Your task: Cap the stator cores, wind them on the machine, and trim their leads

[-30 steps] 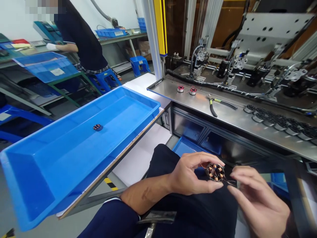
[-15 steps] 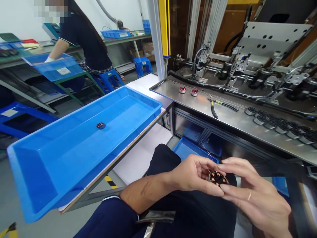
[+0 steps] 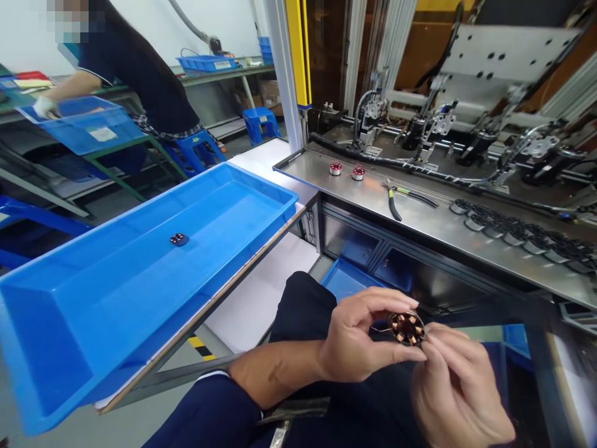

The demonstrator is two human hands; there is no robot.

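Metal bench (image 3: 422, 221) behind; copper-wound ring (image 3: 405, 330) sits between the left fingers (image 3: 396, 302)

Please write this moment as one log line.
left hand: holds coil ring | right hand: at its edge | pliers: on metal ledge

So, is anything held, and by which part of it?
The left hand holds a ring of copper coils by its rim, between fingers. Whether the right hand, at the ring's right edge, also grips it is unclear.

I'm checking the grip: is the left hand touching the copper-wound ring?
Touching. The head view shows the left hand holding the copper-wound ring by its edge, thumb below and a finger above.
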